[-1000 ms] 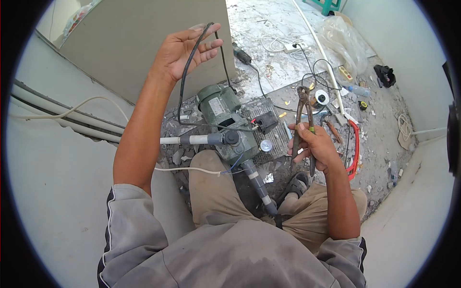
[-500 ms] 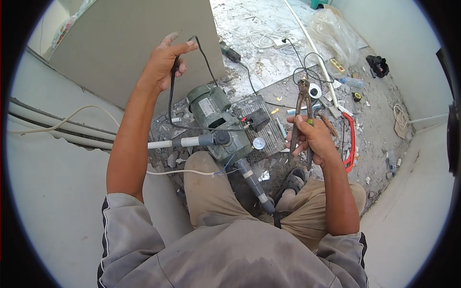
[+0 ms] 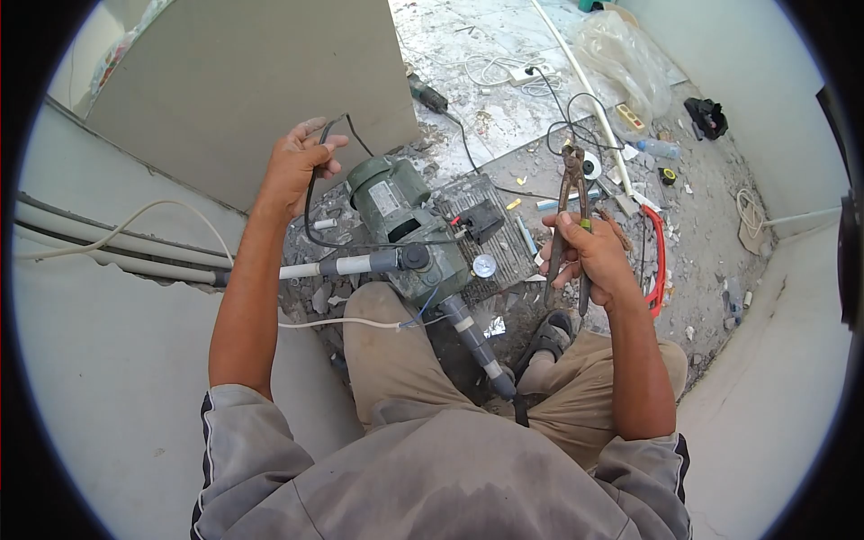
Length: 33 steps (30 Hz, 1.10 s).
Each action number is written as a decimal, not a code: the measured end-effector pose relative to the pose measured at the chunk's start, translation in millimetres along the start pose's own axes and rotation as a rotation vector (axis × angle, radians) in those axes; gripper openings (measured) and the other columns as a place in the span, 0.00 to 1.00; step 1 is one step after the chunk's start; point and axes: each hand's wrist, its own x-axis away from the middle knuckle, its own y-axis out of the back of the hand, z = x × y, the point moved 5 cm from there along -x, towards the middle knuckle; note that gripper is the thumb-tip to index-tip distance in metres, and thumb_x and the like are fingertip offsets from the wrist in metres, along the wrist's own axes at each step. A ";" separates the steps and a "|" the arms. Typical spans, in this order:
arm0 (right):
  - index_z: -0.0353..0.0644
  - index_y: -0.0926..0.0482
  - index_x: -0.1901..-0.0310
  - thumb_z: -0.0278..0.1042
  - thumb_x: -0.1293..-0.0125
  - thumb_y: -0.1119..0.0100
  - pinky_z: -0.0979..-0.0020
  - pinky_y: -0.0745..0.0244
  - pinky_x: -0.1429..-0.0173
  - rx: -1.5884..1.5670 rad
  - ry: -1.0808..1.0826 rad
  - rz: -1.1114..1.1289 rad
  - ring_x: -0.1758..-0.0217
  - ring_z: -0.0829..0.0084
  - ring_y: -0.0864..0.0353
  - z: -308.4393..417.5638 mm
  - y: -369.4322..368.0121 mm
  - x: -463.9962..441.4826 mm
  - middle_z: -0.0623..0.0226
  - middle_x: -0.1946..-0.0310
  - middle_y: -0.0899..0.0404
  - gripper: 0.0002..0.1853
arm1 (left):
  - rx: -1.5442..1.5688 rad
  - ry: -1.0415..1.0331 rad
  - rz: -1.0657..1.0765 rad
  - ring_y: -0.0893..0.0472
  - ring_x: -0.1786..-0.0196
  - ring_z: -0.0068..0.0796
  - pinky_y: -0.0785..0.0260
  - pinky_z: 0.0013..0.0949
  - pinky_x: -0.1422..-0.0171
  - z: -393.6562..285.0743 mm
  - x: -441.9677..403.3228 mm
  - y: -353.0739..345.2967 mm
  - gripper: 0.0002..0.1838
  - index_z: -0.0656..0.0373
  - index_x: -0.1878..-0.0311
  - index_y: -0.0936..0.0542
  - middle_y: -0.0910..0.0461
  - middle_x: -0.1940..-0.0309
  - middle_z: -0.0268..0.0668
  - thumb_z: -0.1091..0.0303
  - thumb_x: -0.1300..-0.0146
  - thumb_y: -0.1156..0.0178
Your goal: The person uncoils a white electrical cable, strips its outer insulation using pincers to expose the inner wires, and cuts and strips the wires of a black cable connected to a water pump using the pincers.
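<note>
My left hand (image 3: 304,162) is raised left of the green pump (image 3: 389,193), holding a loop of black cable (image 3: 312,193) between its fingers. The cable runs down and across to the small black box (image 3: 481,220) beside the pump. Rusty pincers (image 3: 571,189) stand jaws up in my right hand (image 3: 589,252), their handles slightly apart. A round gauge (image 3: 484,265) sits by the pump. Grey and white pipes (image 3: 351,265) leave it to the left and downward. A pale cable (image 3: 351,321) with thin blue wire ends below the pump.
A grey panel (image 3: 252,81) stands behind my left hand. Rubble covers the floor, with a red-framed saw (image 3: 660,261), a power tool (image 3: 427,94), a white tape roll (image 3: 590,166), a long white pipe (image 3: 576,67), a plastic bag (image 3: 621,63) and a power strip (image 3: 630,116).
My left hand has moved down and left with the black cable, and its fingers have drawn in. My right hand still holds the pincers in nearly the same place. The view has shifted slightly.
</note>
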 end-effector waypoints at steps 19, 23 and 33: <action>0.32 0.20 0.44 0.49 0.20 0.43 0.72 0.18 0.77 0.219 -0.034 -0.093 0.72 0.70 0.12 -12.0 15.3 -12.2 0.61 0.69 0.15 0.23 | 0.126 0.100 -0.027 0.17 0.70 0.21 0.30 0.23 0.69 46.4 44.1 43.6 0.10 0.55 0.52 0.22 0.15 0.69 0.32 0.61 0.26 0.33; 0.34 0.21 0.51 0.49 0.21 0.40 0.74 0.23 0.80 0.308 -0.055 -0.104 0.77 0.74 0.16 -23.9 21.4 -18.9 0.64 0.73 0.16 0.20 | 0.241 0.049 -0.289 0.15 0.70 0.23 0.23 0.26 0.69 75.9 42.5 49.1 0.14 0.55 0.56 0.23 0.16 0.71 0.33 0.55 0.24 0.34; 0.37 0.20 0.48 0.43 0.23 0.37 0.76 0.35 0.80 0.294 0.027 -0.090 0.79 0.77 0.19 -6.6 10.3 -7.1 0.68 0.75 0.17 0.16 | 0.101 0.167 -0.266 0.14 0.70 0.26 0.20 0.29 0.66 116.8 58.1 8.7 0.17 0.58 0.46 0.23 0.13 0.65 0.40 0.54 0.24 0.35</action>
